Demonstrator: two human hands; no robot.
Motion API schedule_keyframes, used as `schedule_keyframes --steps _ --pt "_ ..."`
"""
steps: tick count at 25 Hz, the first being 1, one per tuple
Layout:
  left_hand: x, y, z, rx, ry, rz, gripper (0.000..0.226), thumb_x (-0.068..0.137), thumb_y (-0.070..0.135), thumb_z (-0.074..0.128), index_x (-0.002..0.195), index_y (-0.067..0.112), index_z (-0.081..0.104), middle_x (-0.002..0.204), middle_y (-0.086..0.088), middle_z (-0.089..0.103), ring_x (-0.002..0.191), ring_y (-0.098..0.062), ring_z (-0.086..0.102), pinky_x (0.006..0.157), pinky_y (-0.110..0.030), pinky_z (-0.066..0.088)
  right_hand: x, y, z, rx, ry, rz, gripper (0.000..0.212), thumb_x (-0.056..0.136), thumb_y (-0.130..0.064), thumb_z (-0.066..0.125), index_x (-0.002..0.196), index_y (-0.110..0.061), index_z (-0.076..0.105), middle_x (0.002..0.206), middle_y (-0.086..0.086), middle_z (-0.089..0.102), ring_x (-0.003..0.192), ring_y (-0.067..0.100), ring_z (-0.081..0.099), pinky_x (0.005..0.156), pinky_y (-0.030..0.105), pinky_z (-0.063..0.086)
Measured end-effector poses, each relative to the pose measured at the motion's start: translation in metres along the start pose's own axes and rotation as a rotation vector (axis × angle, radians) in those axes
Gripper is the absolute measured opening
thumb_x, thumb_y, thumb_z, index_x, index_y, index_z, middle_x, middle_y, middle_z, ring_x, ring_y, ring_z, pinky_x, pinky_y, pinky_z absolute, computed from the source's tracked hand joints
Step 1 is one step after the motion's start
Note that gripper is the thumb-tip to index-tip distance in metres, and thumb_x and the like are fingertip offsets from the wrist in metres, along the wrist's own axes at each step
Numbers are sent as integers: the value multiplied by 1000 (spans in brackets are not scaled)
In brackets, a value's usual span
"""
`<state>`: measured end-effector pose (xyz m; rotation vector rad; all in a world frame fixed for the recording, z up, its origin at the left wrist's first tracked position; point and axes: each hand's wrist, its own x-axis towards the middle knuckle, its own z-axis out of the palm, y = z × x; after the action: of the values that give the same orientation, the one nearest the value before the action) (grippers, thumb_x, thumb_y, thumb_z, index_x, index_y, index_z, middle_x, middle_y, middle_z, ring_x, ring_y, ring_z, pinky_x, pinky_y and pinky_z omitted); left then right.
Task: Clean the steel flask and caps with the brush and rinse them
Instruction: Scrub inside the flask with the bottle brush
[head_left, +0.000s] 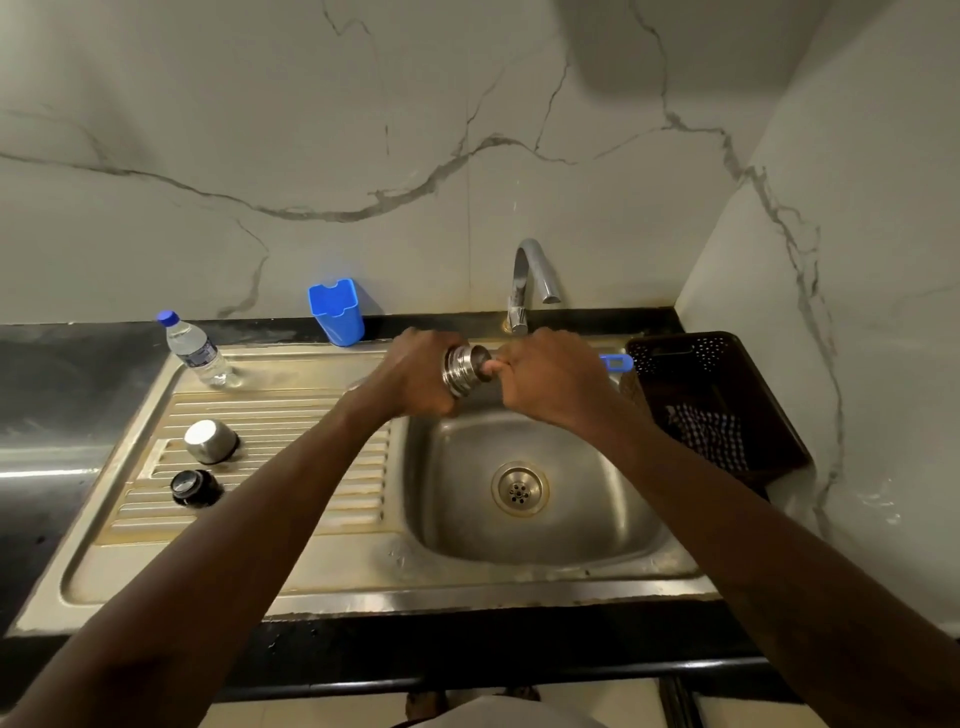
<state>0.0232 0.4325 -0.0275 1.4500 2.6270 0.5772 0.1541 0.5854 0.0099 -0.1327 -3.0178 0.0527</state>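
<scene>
My left hand (415, 371) grips the steel flask (464, 370), held sideways over the back of the sink basin (597, 530) with its neck pointing right. My right hand (550, 376) is closed on the brush, whose blue handle end (616, 362) sticks out to the right; the bristle end goes toward the flask mouth and is hidden. A steel cup cap (210, 440) stands upside down on the drainboard. A black stopper cap (193, 486) lies just in front of it.
The tap (530, 280) arches above the hands; no water stream is visible. A blue holder (336, 310) and a plastic water bottle (195, 349) stand at the back left. A dark basket (727, 384) with a checked cloth sits right of the sink.
</scene>
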Motion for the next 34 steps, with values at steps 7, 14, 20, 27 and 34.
schedule_keyframes --steps 7,14,20,27,34 --pt "-8 -12 15 18 405 19 47 66 21 88 107 14 67 92 -2 72 82 -22 67 72 -32 51 10 25 -22 484 -136 388 35 96 -43 62 97 -10 75 64 -7 68 68 11 64 63 27 45" --pt "-7 -7 15 -19 429 52 49 61 14 88 106 12 69 91 -4 73 78 -23 67 71 -33 53 12 -10 -15 389 -182 372 27 100 -35 58 109 -12 69 76 2 60 66 13 57 52 26 34" --pt "-16 -22 10 -10 372 -34 44 59 16 86 100 16 70 85 1 72 71 -19 66 66 -27 44 5 -13 -27 99 -57 247 26 97 -40 62 102 -15 65 79 2 60 73 19 58 69 31 41" --pt "-12 -17 11 -65 159 47 47 55 25 88 96 19 67 76 9 67 62 -11 60 64 -19 45 -7 -13 -40 -180 17 -98 12 98 -34 58 95 -24 64 75 -2 58 68 18 53 68 32 35" --pt "-5 -4 3 -99 20 96 46 56 20 91 89 28 61 70 18 59 60 8 55 61 -6 39 -8 -10 -58 -291 -29 -195 11 95 -26 57 86 -26 51 74 -3 52 66 17 49 68 32 34"
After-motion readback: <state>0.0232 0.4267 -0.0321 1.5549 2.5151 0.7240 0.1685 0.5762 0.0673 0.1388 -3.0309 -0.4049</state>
